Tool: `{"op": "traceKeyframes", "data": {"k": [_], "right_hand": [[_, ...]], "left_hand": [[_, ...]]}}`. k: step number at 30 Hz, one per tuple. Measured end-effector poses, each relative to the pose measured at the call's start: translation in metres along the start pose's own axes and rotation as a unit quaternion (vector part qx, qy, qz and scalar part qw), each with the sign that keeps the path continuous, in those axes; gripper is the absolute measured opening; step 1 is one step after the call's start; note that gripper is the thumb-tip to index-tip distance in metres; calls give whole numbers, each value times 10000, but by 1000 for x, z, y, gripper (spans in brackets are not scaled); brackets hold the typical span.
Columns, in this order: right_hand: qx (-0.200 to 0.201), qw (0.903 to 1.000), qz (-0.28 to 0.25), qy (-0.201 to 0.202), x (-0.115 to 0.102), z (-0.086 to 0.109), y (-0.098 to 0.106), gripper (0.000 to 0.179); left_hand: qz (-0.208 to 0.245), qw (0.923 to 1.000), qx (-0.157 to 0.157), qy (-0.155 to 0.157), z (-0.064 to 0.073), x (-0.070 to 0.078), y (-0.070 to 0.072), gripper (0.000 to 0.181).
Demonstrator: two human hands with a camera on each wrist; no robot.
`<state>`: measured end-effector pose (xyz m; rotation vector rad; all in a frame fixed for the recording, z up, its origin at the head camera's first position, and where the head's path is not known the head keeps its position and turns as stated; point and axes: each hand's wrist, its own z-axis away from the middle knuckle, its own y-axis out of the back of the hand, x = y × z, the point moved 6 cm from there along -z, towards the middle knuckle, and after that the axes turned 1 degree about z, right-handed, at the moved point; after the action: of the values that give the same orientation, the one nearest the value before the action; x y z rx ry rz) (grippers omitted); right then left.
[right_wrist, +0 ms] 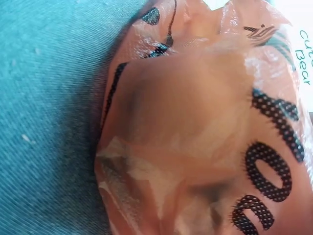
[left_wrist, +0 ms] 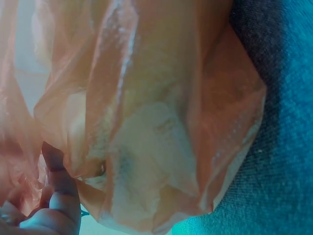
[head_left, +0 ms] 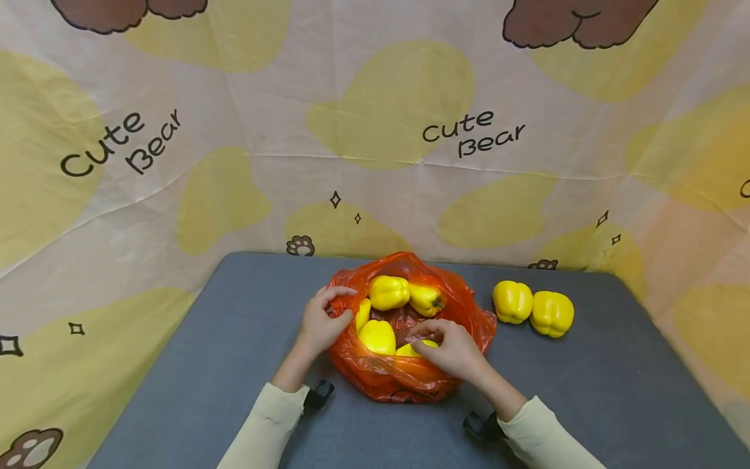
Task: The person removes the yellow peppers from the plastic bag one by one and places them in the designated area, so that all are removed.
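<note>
A red plastic bag (head_left: 375, 381) stands with its mouth spread wide. Several yellow bell peppers lie inside, among them one at the back (head_left: 389, 292) and one at the front left (head_left: 377, 337). At the bag's left rim, my left hand (head_left: 321, 320) holds the plastic between thumb and fingers. My right hand (head_left: 454, 350) hangs loosely bent over the front right of the opening, beside a partly covered bell pepper (head_left: 408, 350); I see nothing held in it. Thin, wrinkled bag plastic (left_wrist: 156, 122) fills the left wrist view, and printed bag plastic (right_wrist: 195, 112) the right.
Two more yellow bell peppers, a nearer one (head_left: 552, 314) and a farther one (head_left: 512, 301), sit side by side right of the bag. All stand on a grey table (head_left: 234, 339). Behind its far edge hangs a patterned cloth (head_left: 375, 130).
</note>
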<state>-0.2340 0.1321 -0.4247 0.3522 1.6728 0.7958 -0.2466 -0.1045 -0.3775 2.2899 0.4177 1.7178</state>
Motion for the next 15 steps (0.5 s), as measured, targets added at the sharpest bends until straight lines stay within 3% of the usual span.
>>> {"op": "traceKeyframes", "data": {"k": [15], "right_hand": [[-223,9996,125,-118,4,4,-6,20]], "left_hand": [[-22,9999,41,-102,-1,-1,0,27]]}}
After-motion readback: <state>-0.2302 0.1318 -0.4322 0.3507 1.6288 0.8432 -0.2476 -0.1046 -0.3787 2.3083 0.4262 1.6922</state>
